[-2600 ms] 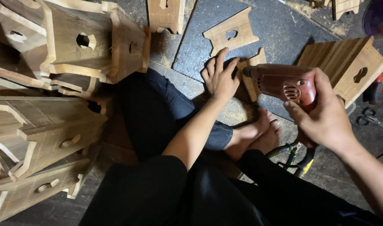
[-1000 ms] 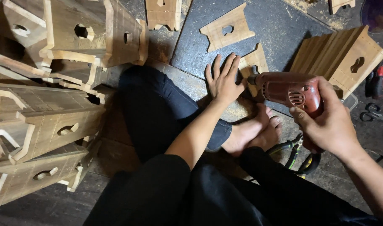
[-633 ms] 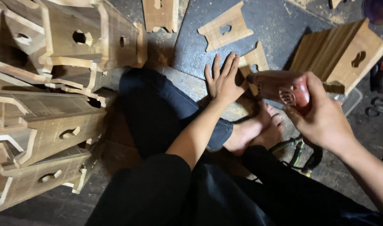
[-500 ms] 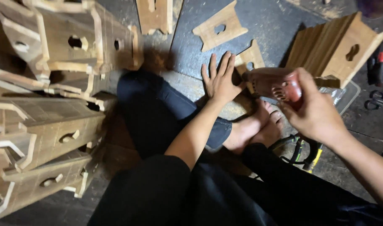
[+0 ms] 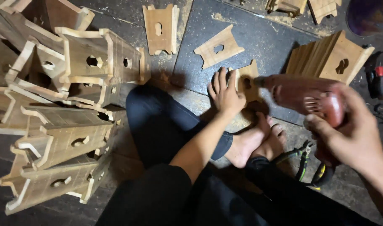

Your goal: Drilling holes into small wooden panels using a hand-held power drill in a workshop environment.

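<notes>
The left hand (image 5: 226, 95) lay flat, fingers spread, pinning a small wooden panel (image 5: 247, 86) to the dark floor (image 5: 275, 37) just beyond the bare feet (image 5: 258, 140). The right hand's (image 5: 354, 134) grip was wrapped tight round the red drill (image 5: 309, 98), its nose right at the panel's edge beside those fingers. To drill well, the panel probably needed firm downward pressure, fingers kept clear of the bit, and the drill held square and steady.
</notes>
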